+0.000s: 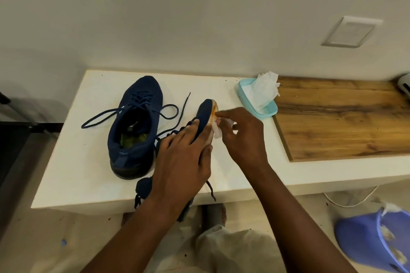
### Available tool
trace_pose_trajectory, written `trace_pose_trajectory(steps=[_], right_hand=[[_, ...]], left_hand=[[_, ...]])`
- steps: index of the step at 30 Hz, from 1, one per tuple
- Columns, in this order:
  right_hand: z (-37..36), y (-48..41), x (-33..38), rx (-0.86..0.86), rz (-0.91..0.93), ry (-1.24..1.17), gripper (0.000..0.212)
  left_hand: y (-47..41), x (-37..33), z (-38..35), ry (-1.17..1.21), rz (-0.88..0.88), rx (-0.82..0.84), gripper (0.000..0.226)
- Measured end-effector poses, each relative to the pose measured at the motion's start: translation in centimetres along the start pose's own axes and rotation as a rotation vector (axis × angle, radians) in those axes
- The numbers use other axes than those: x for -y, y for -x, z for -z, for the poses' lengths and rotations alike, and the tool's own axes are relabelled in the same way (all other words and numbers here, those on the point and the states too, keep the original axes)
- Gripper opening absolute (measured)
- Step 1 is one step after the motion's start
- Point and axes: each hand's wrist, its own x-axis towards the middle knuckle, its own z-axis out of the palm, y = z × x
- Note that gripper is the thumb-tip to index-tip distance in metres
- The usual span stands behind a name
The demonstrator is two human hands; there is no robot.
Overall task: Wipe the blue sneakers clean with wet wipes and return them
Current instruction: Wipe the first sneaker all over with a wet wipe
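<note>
Blue sneaker (205, 114) tipped for wiping, orange stain (214, 110) left near its toe.

At left on the white surface (66, 162) its mate (135, 126) stands upright; beside it the left hand (184, 157) closes its grip over the blue sneaker, which is turned on its side with the pale sole edge facing right. The right hand (241, 139) pinches a wet wipe (216, 128) against that edge, just below the stain. Likely best: hold the left grip firm so the shoe cannot roll, rub in short strokes toward the toe, and refold to a clean face. Fresh wipes sit in the teal tub (257, 104) further right; a blue bin (377, 239) stands on the floor.
</note>
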Motion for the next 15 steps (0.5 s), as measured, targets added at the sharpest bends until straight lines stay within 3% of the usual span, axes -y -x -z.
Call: trace_pose_trajectory(steps=[7, 12, 15], right_hand=[[0.1, -0.2, 1.2, 0.177, 0.067, 0.150, 0.019], [0.2, -1.3, 1.3, 0.079, -0.012, 0.229, 0.019], [-0.9, -3.0, 2.2, 0.114, -0.006, 0.225, 0.020]], left_hand=[[0.1, -0.6, -0.6, 0.021, 0.045, -0.024, 0.052], [0.2, -0.8, -0.5, 0.002, 0.048, -0.025, 0.052], [0.1, -0.4, -0.6, -0.003, 0.050, -0.025, 0.053]])
